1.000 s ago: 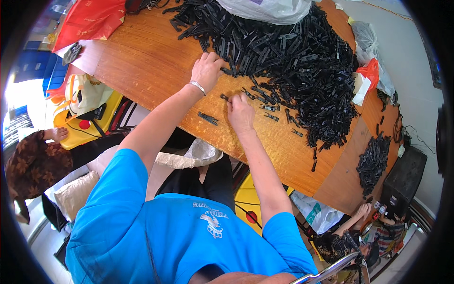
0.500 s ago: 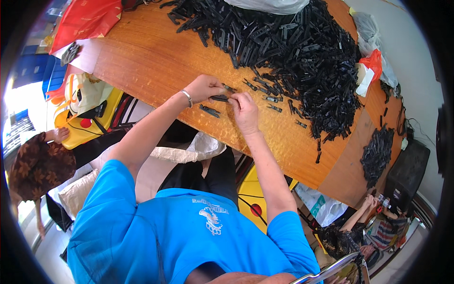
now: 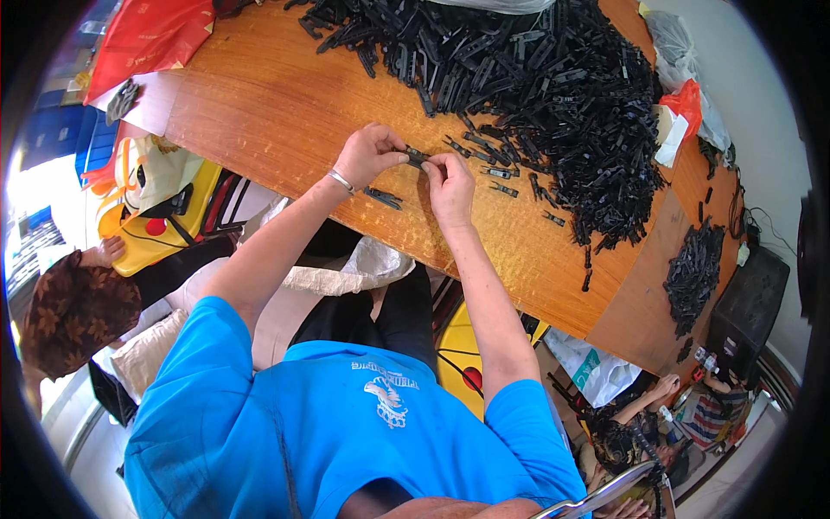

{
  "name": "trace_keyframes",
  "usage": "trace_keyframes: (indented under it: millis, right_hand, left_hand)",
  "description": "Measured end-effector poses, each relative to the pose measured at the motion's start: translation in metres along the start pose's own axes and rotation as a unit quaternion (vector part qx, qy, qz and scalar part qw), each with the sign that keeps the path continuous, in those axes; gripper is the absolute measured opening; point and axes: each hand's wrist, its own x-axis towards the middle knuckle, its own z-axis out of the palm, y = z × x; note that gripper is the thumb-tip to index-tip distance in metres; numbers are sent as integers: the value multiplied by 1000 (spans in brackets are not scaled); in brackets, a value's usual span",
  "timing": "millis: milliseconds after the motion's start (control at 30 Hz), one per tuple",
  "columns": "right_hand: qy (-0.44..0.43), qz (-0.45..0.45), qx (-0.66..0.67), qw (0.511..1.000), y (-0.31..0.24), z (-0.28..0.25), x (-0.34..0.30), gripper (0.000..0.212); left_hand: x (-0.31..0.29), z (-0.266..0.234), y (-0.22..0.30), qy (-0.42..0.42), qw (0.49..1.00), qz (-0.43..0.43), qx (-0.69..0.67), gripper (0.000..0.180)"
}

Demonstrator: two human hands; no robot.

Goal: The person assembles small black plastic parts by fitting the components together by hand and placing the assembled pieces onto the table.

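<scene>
Worn wooden tabletop [image 3: 259, 108] bears a heap of black parts [image 3: 553, 112]. On its near side, the left hand [image 3: 370, 156] and right hand [image 3: 451, 190] pinch a black piece [image 3: 415, 156]; white lettering [image 3: 393, 379] marks the blue shirt [image 3: 320, 432].

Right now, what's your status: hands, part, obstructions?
Left hand, right hand: both pinching a black part. Big pile beyond, not touching the hands. Nothing seen blocking.

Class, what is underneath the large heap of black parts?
The brown tabletop shows along the near edge of the large heap, which appears to rest on it. The surface directly beneath, and anything buried there, is covered.
</scene>
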Motion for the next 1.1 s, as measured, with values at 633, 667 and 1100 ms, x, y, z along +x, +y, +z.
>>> trace_keyframes:
  millis: [633, 667, 1100]
  right_hand:
    - [-79, 190, 59, 977, -1, 2, 23, 16]
    - [-108, 247, 99, 958, -9, 2, 24, 17]
    - [-23, -20, -56, 998, 3, -4, 2, 12]
  left_hand:
    - [19, 8, -6, 29, 994, -9, 105, 17]
    - [17, 6, -7, 33, 994, -12, 105, 17]
    - [-13, 22, 5, 71, 995, -6, 72, 13]
